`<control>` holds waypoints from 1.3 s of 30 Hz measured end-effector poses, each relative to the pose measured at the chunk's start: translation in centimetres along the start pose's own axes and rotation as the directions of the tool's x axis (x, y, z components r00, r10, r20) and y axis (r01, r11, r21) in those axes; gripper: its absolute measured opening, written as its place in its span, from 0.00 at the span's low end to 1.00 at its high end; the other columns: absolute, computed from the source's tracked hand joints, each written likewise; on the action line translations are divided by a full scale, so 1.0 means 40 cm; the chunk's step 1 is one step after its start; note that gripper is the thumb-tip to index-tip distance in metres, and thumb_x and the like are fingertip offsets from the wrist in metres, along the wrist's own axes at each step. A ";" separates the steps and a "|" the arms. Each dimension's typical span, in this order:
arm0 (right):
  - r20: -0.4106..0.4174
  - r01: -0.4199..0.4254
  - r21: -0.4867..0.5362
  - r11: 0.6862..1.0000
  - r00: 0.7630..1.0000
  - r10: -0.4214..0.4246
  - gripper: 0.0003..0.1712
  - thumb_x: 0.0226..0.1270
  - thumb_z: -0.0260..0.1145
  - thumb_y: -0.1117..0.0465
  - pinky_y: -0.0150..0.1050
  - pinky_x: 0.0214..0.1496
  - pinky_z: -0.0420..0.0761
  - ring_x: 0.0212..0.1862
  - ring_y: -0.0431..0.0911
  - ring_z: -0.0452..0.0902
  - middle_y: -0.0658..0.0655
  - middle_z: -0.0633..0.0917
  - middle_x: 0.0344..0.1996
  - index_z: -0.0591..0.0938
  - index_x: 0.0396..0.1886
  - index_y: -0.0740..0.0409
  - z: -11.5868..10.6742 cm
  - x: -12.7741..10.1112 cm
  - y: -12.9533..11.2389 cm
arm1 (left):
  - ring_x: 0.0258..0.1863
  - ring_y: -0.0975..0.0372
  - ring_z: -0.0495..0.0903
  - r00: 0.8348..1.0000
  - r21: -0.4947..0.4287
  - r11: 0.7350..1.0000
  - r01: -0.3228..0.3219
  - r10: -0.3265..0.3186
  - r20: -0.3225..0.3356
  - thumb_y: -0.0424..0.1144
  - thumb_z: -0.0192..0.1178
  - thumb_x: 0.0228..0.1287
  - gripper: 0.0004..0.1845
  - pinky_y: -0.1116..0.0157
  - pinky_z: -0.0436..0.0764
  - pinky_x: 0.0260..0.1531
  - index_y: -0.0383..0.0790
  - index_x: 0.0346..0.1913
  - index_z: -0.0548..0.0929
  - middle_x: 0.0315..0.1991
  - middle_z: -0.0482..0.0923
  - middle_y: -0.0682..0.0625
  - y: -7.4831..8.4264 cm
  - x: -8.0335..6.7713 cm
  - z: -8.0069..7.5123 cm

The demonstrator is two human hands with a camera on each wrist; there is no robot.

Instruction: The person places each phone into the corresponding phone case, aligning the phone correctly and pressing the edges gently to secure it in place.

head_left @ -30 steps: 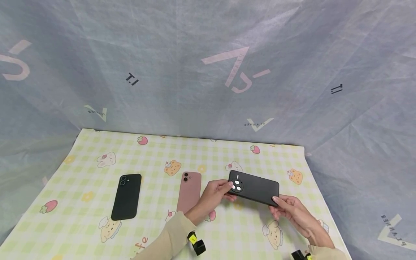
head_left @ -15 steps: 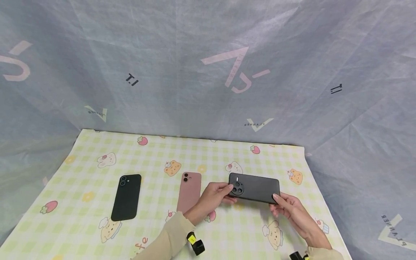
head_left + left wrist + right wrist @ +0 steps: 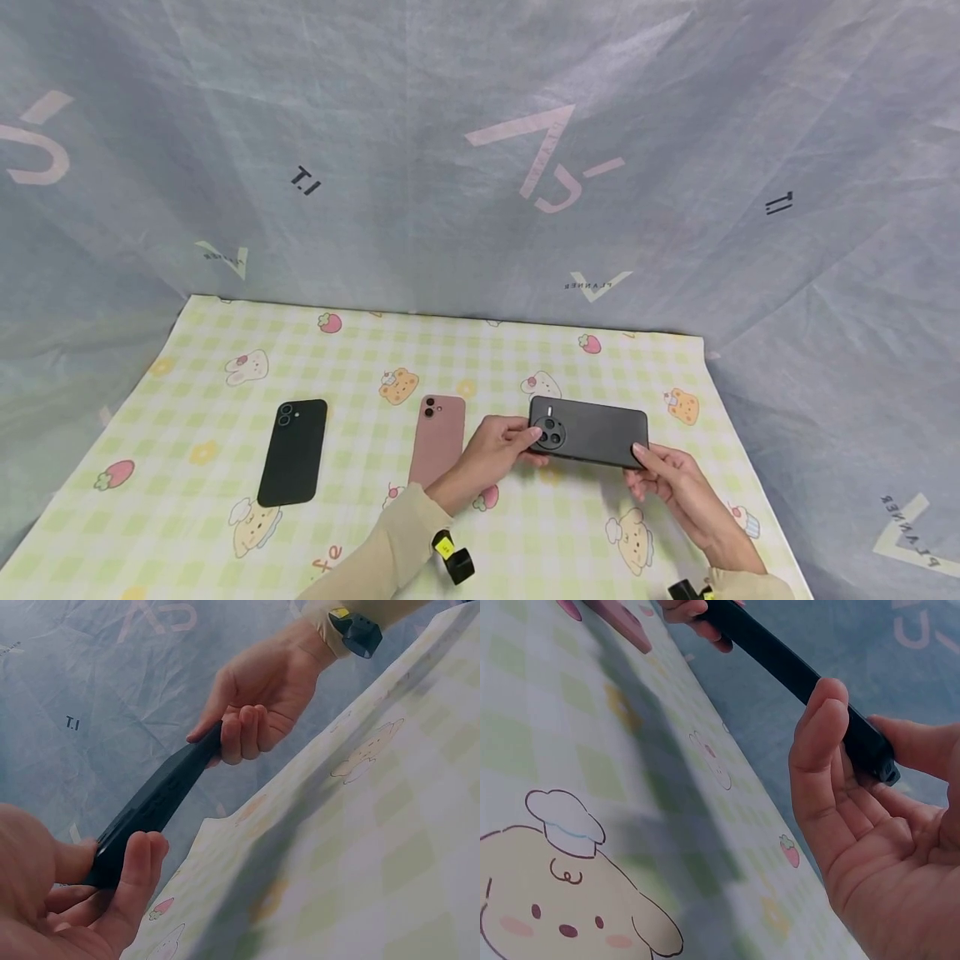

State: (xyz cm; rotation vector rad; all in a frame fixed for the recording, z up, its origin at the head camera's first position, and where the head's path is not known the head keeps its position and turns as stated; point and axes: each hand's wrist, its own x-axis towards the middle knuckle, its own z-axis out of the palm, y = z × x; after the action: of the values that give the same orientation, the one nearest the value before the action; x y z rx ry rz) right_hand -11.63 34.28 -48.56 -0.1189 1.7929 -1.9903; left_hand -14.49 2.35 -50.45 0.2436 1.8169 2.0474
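Both hands hold a black smartphone [image 3: 596, 433] sideways, its back with a round camera ring facing up toward the head view. At its left end, my left hand [image 3: 495, 454] pinches the corner, thumb beside the camera ring. The right end lies between the thumb and fingers of my right hand [image 3: 678, 492]. Seen edge-on in the left wrist view, the phone [image 3: 154, 802] is raised off the cloth, its shadow falling below. In the right wrist view, the right hand's fingers [image 3: 817, 742] curl under the phone's near end.
A pink phone [image 3: 438, 437] lies back up near the left forearm, which covers its lower part. Farther left lies a dark phone [image 3: 294, 454], also back up. The checked tablecloth [image 3: 360, 358] reaches a grey-blue fabric backdrop [image 3: 405, 150] behind and at the sides.
The black phone has tilted slightly and its right end has risen a little. White glare on its camera lenses is gone. Both hands keep their grip; the other phones stay put.
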 end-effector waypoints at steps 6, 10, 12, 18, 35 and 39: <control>0.003 -0.010 0.006 1.000 1.000 0.010 0.21 0.92 0.50 0.56 0.34 0.35 0.84 0.31 0.40 0.83 0.51 0.89 0.33 0.86 0.45 0.59 0.001 0.000 -0.002 | 0.42 0.49 0.93 1.000 0.021 1.000 -0.011 0.011 0.000 0.38 0.62 0.82 0.16 0.55 0.76 0.72 0.36 0.64 0.86 0.45 0.93 0.45 0.002 0.001 -0.001; -0.003 0.005 -0.002 1.000 1.000 -0.005 0.21 0.92 0.49 0.57 0.33 0.35 0.84 0.31 0.40 0.83 0.50 0.89 0.33 0.86 0.43 0.59 0.000 0.002 -0.001 | 0.45 0.44 0.92 1.000 0.017 1.000 -0.025 0.025 0.004 0.38 0.61 0.82 0.16 0.55 0.75 0.72 0.36 0.65 0.86 0.47 0.92 0.45 0.002 0.002 -0.001; -0.007 0.009 -0.007 1.000 1.000 -0.010 0.21 0.92 0.49 0.57 0.33 0.35 0.84 0.30 0.40 0.83 0.50 0.89 0.32 0.86 0.43 0.59 0.000 0.002 0.000 | 0.46 0.41 0.91 1.000 0.013 1.000 -0.026 0.026 0.004 0.38 0.61 0.82 0.16 0.62 0.78 0.68 0.36 0.65 0.86 0.47 0.92 0.44 0.001 0.002 0.000; -0.018 0.006 -0.022 1.000 1.000 -0.006 0.21 0.92 0.50 0.57 0.34 0.35 0.84 0.30 0.40 0.83 0.50 0.88 0.32 0.86 0.43 0.59 0.000 0.002 0.001 | 0.47 0.40 0.90 1.000 -0.004 1.000 -0.014 0.014 -0.005 0.39 0.62 0.82 0.17 0.74 0.77 0.47 0.35 0.65 0.85 0.49 0.92 0.44 -0.003 0.002 0.001; -0.019 -0.017 0.001 1.000 1.000 0.017 0.21 0.93 0.48 0.53 0.38 0.38 0.82 0.31 0.41 0.80 0.51 0.84 0.31 0.83 0.42 0.55 0.003 0.001 -0.004 | 0.34 0.63 0.92 1.000 -0.104 0.994 -0.020 0.019 -0.015 0.39 0.65 0.79 0.18 0.60 0.91 0.46 0.28 0.61 0.85 0.41 0.92 0.39 -0.004 0.006 0.002; -0.012 -0.015 0.023 1.000 1.000 0.015 0.20 0.93 0.48 0.54 0.39 0.38 0.81 0.31 0.41 0.79 0.50 0.84 0.30 0.83 0.43 0.54 0.003 0.001 -0.003 | 0.33 0.63 0.91 0.999 -0.115 0.992 -0.043 0.040 -0.030 0.37 0.66 0.79 0.17 0.65 0.91 0.43 0.27 0.59 0.85 0.42 0.91 0.38 -0.005 0.006 0.006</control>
State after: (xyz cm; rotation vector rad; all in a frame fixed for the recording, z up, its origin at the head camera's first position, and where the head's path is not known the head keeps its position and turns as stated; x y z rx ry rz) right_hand -11.66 34.16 -48.44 -0.0862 1.7721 -2.0046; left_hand -14.61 2.67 -50.65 0.2235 1.7151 2.1862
